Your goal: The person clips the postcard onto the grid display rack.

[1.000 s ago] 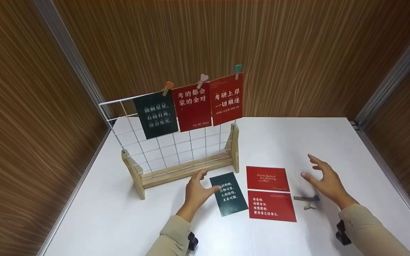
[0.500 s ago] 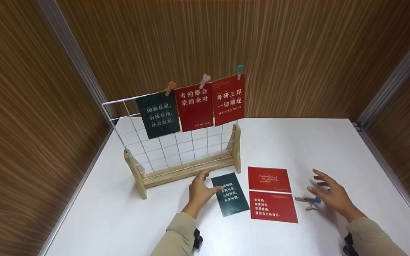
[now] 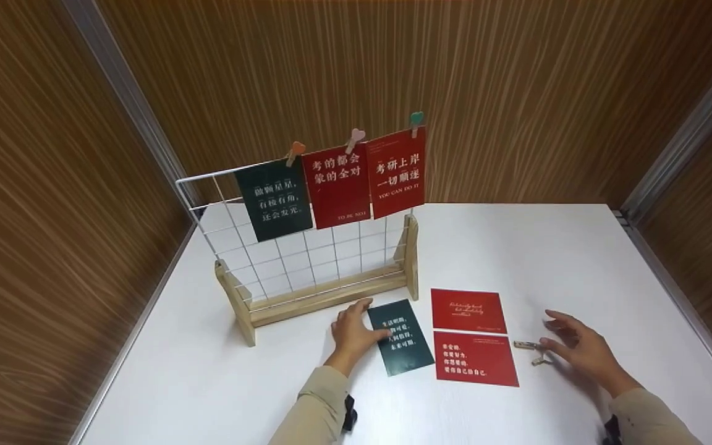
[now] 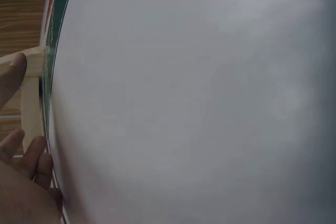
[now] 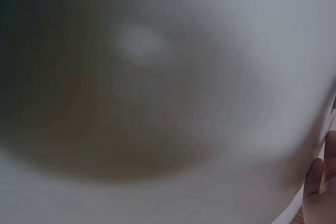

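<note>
My left hand (image 3: 352, 337) is at the left edge of a dark green card (image 3: 406, 349) lying on the table, with its thumb over the card's printed face and its fingers along the far left corner. In the left wrist view, the fingers (image 4: 34, 163) and thumb are spread apart. My right hand (image 3: 588, 358) is low over two small wooden clothespins, its thumb tip right at the end of the upper clothespin (image 3: 525, 345). The other clothespin (image 3: 539, 361) lies just below, partly hidden. Two red cards, one upper (image 3: 467, 310) and one lower (image 3: 476, 360), lie between the hands.
Behind the left hand stands a white wire grid rack (image 3: 337, 247) on a wooden base (image 3: 331, 296). One green card (image 3: 274, 201) and two red cards (image 3: 340, 191) hang from it under heart-topped clothespins (image 3: 356, 139). Wood-grain panels (image 3: 356, 62) enclose the white table (image 3: 517, 247).
My right hand has lowered toward the clothespins and now covers the blue heart end. My left hand has shifted slightly right, its thumb farther over the green card.
</note>
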Available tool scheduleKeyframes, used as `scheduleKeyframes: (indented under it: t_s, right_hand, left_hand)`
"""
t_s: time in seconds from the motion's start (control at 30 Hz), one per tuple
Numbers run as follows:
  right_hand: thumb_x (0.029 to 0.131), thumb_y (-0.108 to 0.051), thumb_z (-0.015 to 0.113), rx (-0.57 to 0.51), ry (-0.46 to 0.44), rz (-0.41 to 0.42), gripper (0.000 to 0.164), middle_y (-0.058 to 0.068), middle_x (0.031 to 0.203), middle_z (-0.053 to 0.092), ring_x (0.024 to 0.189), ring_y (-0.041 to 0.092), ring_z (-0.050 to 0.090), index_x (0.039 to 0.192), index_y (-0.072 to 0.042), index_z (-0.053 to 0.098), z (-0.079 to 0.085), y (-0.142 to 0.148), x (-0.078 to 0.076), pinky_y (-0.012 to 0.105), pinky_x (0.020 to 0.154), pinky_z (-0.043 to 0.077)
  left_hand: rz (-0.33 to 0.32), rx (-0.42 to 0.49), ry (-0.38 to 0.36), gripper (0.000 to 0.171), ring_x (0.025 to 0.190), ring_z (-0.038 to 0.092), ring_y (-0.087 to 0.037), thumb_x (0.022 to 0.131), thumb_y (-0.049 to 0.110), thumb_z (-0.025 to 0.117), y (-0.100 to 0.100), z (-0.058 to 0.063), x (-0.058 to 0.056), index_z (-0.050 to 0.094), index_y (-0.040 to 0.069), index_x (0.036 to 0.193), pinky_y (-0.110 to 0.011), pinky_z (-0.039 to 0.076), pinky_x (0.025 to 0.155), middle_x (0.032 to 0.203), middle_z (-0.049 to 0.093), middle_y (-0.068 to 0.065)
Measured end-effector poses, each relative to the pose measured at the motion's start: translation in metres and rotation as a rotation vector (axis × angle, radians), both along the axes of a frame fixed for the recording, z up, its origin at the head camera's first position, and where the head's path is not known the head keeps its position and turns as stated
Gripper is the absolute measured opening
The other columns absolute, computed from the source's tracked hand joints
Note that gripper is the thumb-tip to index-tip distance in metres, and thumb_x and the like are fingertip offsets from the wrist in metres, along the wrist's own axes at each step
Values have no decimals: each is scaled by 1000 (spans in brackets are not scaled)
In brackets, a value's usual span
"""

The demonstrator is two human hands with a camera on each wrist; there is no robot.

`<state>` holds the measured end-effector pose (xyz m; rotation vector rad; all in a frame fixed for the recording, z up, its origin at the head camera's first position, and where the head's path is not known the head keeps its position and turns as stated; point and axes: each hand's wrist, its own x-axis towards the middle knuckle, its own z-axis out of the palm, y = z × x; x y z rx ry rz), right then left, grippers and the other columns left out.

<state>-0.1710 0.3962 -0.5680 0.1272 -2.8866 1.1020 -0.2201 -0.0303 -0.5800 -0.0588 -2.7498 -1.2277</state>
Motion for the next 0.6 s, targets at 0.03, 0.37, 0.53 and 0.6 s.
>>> scheduleKeyframes:
  t_s: [0.03,0.37,0.53,0.6]
  right_hand:
    - [85,-33,72,-2,-3,0,66,24,120,59,111,47,52,138,-4,45,-1,0,1,59,92,40]
    - [84,-33,73,12,-23,16,60,19,120,62,112,43,54,132,-5,52,-5,3,5,57,92,41]
    - [83,-27,75,3,-8,24,54,16,116,64,110,40,57,128,-5,57,-5,2,6,51,92,44]
    - [82,-25,77,-5,-5,27,53,14,115,65,111,38,57,127,-5,58,-4,2,6,39,92,46]
  left_hand:
    - [3,-14,2,75,108,53,-29,60,33,89,1,0,0,59,12,126,-48,34,88,119,63,-5]
    - [4,-138,-9,85,111,49,-28,53,38,91,5,-3,0,58,18,128,-47,34,89,126,57,-5]
    - [5,-163,-7,86,111,48,-27,52,36,92,7,-4,0,58,18,128,-47,33,89,126,56,-4]
    - [-4,-157,-8,86,111,47,-27,52,35,92,6,-3,0,57,18,129,-46,33,89,126,56,-5]
